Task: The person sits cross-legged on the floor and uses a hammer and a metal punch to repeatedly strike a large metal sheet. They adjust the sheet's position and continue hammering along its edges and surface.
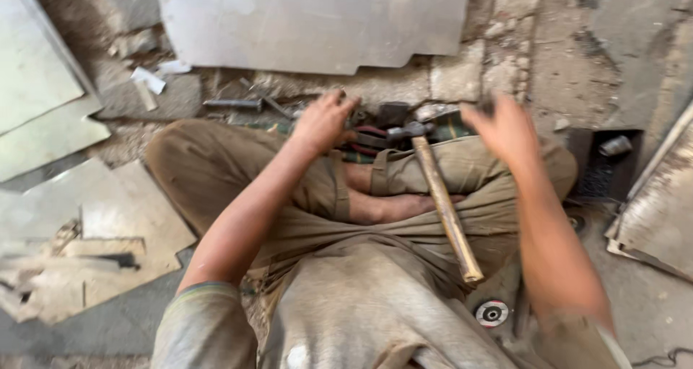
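Over the lap | left hand (323, 121) grip curled on red-handled pliers (368, 139) | right hand (505, 128) spread, blurred, empty

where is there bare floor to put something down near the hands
Bare floor lies right of the right arm, below the metal sheets. Crowded: tool pile between left hand and right hand, the hammer across the lap.

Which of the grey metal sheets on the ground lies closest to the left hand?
The big sheet straight ahead, at the top of the view, just beyond the left hand. The other sheets lie far off at the sides.
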